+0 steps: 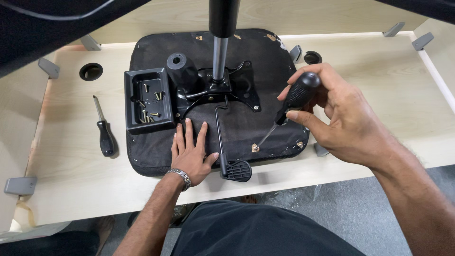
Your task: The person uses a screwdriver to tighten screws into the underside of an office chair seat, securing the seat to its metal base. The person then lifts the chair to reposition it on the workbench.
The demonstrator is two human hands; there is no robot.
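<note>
An upturned black chair seat [265,50] lies on a pale wooden table [369,80]. A black metal mechanism plate [237,85] with a gas cylinder [219,52] and a lever [226,147] is fixed to its underside. My left hand [192,154] presses flat on the seat fabric near the front edge, fingers apart. My right hand [336,118] grips a black-handled screwdriver [294,102]; its tip rests on a brass fitting [255,148] at the seat's front right corner.
A black plastic tray [135,83] holding several brass screws sits on the seat's left side, next to a black cylindrical cap [179,66]. A second screwdriver [103,130] lies on the table to the left. Grey brackets [20,185] line the table edges, and two round cable holes [90,71] are cut into it.
</note>
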